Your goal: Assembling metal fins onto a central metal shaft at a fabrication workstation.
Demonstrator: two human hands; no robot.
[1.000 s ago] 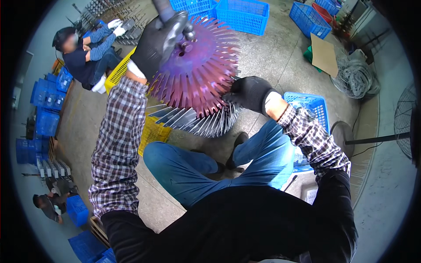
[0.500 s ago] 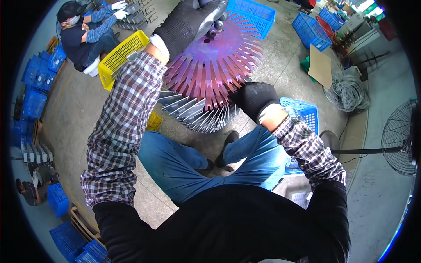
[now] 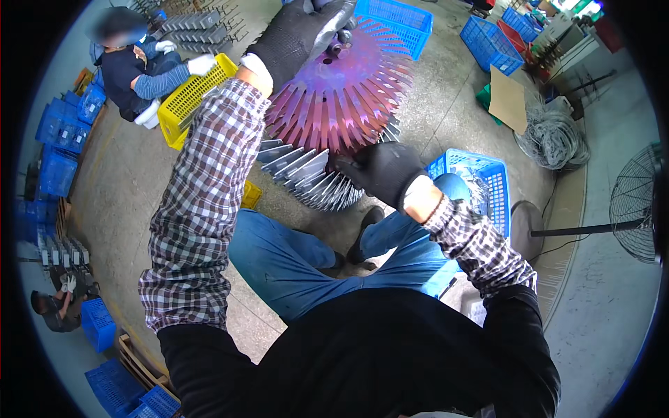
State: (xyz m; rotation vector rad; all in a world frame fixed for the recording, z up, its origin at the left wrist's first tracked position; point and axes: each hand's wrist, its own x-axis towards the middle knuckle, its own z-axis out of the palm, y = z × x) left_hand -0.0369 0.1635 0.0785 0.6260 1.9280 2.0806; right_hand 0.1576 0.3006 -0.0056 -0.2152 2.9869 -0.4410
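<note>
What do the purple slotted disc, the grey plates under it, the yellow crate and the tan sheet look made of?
Purple slotted disc: likely metal, heat-tinted or coated; purple-red sheen.
Grey plates: probably bare metal, alloy unclear; thin, bright highlights.
Yellow crate: likely moulded plastic; uniform colour, regular grid holes.
Tan sheet: probably cardboard; matt, flat, brown.

Before me is the disc [image 3: 341, 97], plates [image 3: 306, 174] below its near edge. To my right I have a basket [image 3: 498, 195], the fan [image 3: 634, 202] further right; another basket [image 3: 416, 43] stands beyond the disc, a co-worker [image 3: 122, 80] ahead-left.
</note>
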